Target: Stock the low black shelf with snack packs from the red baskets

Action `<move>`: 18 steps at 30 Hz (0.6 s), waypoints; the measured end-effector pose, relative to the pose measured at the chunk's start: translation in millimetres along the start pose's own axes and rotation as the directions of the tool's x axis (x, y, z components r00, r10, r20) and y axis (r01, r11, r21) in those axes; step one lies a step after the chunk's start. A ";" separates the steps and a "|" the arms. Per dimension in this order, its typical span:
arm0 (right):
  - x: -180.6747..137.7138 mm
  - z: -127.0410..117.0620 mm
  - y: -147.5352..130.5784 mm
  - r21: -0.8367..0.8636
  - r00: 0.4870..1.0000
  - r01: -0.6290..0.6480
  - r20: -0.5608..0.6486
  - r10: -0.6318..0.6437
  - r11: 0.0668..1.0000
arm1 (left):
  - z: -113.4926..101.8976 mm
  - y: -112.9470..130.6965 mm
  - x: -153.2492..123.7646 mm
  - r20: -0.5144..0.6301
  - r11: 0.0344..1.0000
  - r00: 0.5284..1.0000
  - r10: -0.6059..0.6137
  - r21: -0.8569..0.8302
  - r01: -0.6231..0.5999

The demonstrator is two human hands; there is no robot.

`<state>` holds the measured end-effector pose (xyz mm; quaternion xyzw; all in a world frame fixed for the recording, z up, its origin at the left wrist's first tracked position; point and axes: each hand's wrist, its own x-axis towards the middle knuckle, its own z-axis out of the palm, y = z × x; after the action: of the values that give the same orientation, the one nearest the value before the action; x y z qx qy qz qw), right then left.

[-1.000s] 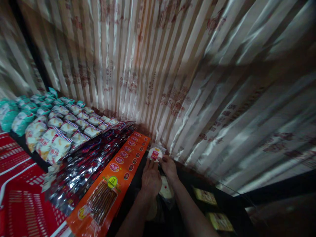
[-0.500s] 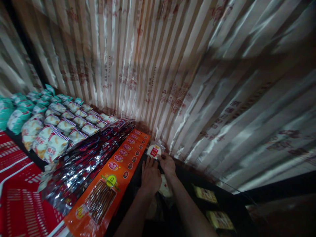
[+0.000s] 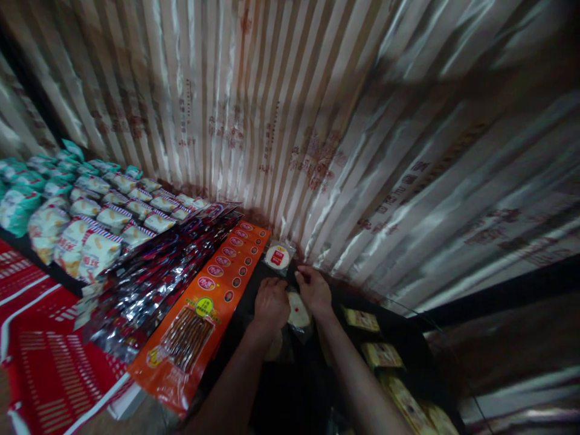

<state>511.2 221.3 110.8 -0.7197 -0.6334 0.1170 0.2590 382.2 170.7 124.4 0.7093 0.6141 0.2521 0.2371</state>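
Observation:
A clear-wrapped round white flatbread-like packet (image 3: 277, 257) with a red label lies flat by the wall, just beyond both hands. Between my hands is a second round white packet (image 3: 299, 311) with a small red dot. My left hand (image 3: 272, 305) is curled at this packet's left edge, its fingertips partly hidden. My right hand (image 3: 314, 292) is at its upper right, thumb and fingers bent and slightly apart, nothing visible between them. Under my left forearm, another pale wrapped packet (image 3: 274, 347) shows dimly.
Orange snack strips (image 3: 194, 314) lie left of my hands, beside dark shiny packets (image 3: 158, 284). White snack bags (image 3: 102, 251) and teal bags (image 3: 20, 208) fill the far left. A red basket (image 3: 54, 350) stands below them. Yellow packets (image 3: 383, 355) lie right. Striped sheeting (image 3: 254, 121) rises behind.
Both hands have drawn back from the red-labelled packet, which now lies untouched. The second packet shows more fully between them. The view has shifted, bringing more yellow packets into sight.

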 end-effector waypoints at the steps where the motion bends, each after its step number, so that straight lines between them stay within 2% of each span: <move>1: -7.8 -6.0 2.8 -0.044 1.000 0.010 0.004 -0.010 0.999 | -1.0 0.3 -3.7 0.027 1.000 1.000 0.009 0.021 -0.009; 6: -43.3 -26.1 11.8 -0.259 0.990 0.050 0.141 -0.014 0.965 | -0.5 1.8 -23.1 0.133 0.989 0.990 0.047 0.133 -0.064; 10: -58.0 -27.0 8.1 -0.298 0.974 0.073 0.226 -0.004 0.952 | 0.9 3.6 -34.6 0.150 0.986 0.987 0.050 0.152 -0.073; 15: -58.8 -21.8 7.5 -0.173 0.987 0.047 0.161 -0.019 0.984 | -2.1 8.0 -43.1 0.158 0.988 0.987 0.012 0.150 -0.036; 18: -55.6 -20.7 10.7 0.076 0.994 -0.061 0.094 0.054 0.995 | -5.4 9.3 -44.8 0.070 0.999 0.997 -0.015 0.043 0.013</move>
<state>521.1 161.9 113.8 -0.7207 -0.6187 0.1820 0.2542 380.4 125.2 131.6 0.7182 0.6156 0.2124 0.2452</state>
